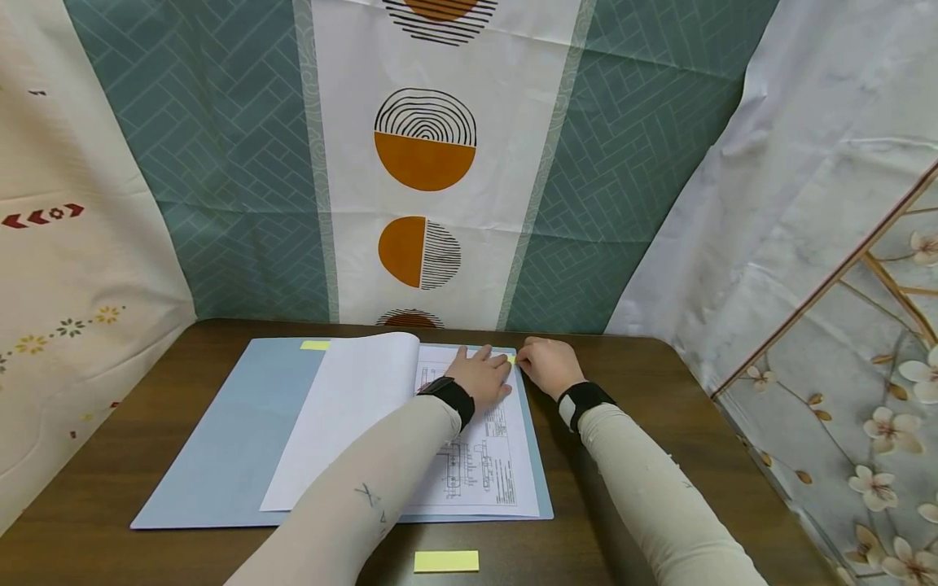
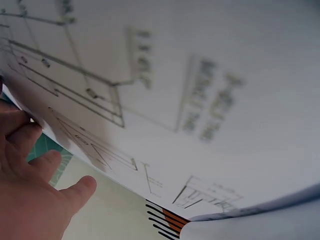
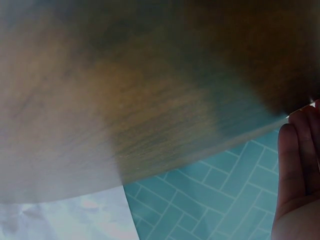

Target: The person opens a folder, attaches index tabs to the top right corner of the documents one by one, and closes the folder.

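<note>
A blue folder point(image 1: 220, 439) lies spread on the table with white sheets inside, one turned over to the left point(image 1: 359, 415). My left hand point(image 1: 479, 381) rests with fingers spread on the right-hand page of printed technical drawings point(image 1: 506, 468); the left wrist view shows this drawing page point(image 2: 150, 100) close up beside the hand point(image 2: 40, 180). At that page's upper right edge, my right hand point(image 1: 550, 365) pinches a small yellow sticky note point(image 1: 511, 358). In the right wrist view, its fingers point(image 3: 290, 150) lie close together, and their tips are partly cut off.
Another yellow sticky note point(image 1: 315, 345) sits at the folder's top left edge. A yellow sticky pad point(image 1: 446, 561) lies on the brown table point(image 1: 623, 505) near the front. Patterned curtains point(image 1: 425, 163) hang behind and at both sides.
</note>
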### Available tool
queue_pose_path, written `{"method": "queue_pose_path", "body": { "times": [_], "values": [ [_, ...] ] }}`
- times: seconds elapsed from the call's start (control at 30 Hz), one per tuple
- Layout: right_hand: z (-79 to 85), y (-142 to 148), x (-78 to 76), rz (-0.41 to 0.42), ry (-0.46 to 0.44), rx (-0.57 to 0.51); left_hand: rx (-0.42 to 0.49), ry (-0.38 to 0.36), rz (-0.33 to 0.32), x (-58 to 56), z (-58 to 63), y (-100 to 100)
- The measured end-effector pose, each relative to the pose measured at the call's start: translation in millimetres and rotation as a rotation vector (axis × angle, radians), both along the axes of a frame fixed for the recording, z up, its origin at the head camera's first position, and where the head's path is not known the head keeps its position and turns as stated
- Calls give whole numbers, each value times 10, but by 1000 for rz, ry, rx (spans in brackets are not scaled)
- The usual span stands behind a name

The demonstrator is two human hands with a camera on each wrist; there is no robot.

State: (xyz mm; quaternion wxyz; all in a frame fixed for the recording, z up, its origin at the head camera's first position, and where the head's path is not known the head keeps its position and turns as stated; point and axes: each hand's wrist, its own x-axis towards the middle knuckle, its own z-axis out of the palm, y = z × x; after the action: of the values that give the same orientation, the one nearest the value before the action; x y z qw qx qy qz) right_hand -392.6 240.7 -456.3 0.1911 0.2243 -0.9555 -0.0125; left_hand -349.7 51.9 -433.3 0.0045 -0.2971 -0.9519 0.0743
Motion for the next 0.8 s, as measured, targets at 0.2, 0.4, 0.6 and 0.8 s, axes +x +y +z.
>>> {"method": "queue_pose_path", "body": {
  "times": [0.2,0.4,0.6,0.8],
  "values": [
    [-6,1,-2,-7,0,-2,26,-30,26,-5,6,-5],
    [1,-11,7,-6,0,-2,65,-60,77,44,57,-26],
    [17,-19,11,-8,-8,-2,84,-58,105,54,65,-35],
    [19,-11,21,-10,-10,1,83,-64,112,70,89,-24]
  ]
}}
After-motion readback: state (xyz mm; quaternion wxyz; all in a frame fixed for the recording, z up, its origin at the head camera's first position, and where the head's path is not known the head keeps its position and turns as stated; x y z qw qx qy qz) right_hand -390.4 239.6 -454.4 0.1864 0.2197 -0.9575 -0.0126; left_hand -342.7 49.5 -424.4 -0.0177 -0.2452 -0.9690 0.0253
